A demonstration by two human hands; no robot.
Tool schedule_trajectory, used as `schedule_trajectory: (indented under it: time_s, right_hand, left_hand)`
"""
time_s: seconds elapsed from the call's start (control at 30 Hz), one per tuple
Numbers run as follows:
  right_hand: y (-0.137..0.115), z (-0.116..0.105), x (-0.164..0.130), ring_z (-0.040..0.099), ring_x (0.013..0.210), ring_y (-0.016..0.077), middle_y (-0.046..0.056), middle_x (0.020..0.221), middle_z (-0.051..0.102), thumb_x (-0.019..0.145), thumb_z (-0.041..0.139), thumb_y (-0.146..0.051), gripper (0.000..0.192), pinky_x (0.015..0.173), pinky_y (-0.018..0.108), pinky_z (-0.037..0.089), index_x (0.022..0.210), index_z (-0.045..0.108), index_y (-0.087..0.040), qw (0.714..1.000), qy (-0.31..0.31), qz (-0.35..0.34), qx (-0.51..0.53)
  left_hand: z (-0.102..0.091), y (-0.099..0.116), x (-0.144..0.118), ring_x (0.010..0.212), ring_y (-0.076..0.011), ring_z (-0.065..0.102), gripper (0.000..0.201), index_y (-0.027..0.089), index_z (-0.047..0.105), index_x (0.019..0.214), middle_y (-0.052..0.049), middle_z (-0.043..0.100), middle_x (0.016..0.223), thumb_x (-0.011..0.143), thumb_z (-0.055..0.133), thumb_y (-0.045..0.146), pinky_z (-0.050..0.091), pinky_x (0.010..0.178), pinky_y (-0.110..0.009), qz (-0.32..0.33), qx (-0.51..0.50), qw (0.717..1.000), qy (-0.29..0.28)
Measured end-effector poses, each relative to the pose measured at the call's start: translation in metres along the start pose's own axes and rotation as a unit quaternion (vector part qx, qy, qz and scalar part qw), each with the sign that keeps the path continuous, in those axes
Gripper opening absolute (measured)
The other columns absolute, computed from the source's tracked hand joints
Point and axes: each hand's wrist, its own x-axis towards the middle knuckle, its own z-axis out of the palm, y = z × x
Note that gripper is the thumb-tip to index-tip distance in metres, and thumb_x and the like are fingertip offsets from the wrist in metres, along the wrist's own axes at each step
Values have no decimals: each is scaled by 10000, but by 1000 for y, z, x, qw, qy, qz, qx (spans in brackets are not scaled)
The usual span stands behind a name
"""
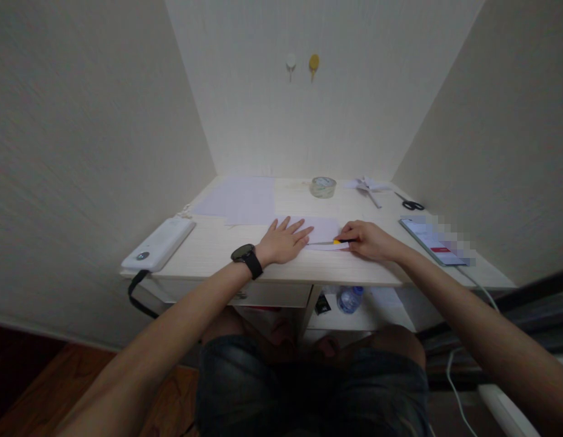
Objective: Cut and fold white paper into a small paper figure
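Observation:
My left hand (285, 241) lies flat with spread fingers on a sheet of white paper (324, 229), pressing it against the white desk. At the sheet's right side my right hand (364, 239) is closed around a small yellow-and-black utility knife (338, 241), its blade too small to make out. A narrow paper strip (327, 247) runs along the near edge of the sheet, with a thin gap between the two. The strip's right end lies under the knife and right fingers.
Behind are loose paper sheets (249, 200), a tape roll (323, 187), paper scraps (367, 186) and black-handled scissors (412, 205). A phone (434, 243) with a cable lies at right, a white device (161, 244) at the left edge. Below, a shelf holds a plastic bottle (350, 300).

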Motion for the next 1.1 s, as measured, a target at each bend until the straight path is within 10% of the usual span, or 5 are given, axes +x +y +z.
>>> schedule_trajectory:
  time_s: [1.1]
  right_hand:
    - [24, -2, -12, 660, 904, 217, 68, 1022, 715, 801, 623, -187, 272, 836, 331, 524, 1011, 791, -229, 1000, -19, 15, 14]
  left_hand:
    - [-8, 1, -2, 1498, -341, 185, 612, 306, 262, 1560, -21, 226, 1639, 1016, 104, 536, 152, 1185, -558, 5, -26, 1000, 7]
